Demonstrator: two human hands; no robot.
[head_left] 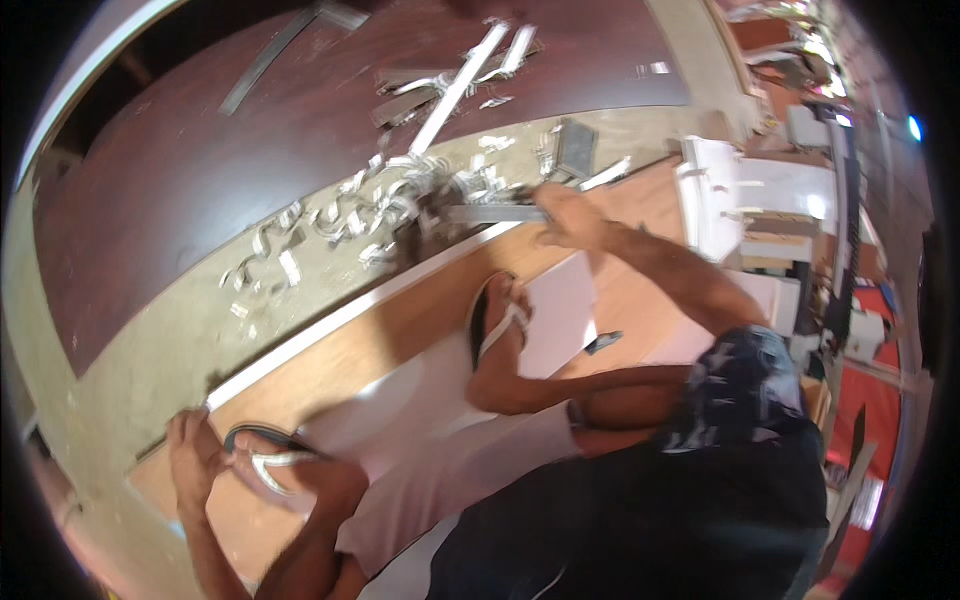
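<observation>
A long wood-coloured board (400, 308) with a white edge strip (340, 342) lies slantwise under my sandalled feet. My right hand (570, 217) is closed round one end of a flat grey metal bar, perhaps a file (495, 214), held at the strip's far right part; motion blurs it. At the near left end of the strip, my left hand (195, 455) has its fingers bent over the board's corner. Curled white and grey shavings (400, 200) are heaped just beyond the strip, beside the bar.
A dark reddish-brown panel (190, 200) lies beyond the shavings, bearing long white strips (460, 85) and a grey strip (265, 65). A dark grey block (575, 148) stands near my right hand. A small dark object (603, 342) lies by my foot. White panels (710, 195) stand at the right.
</observation>
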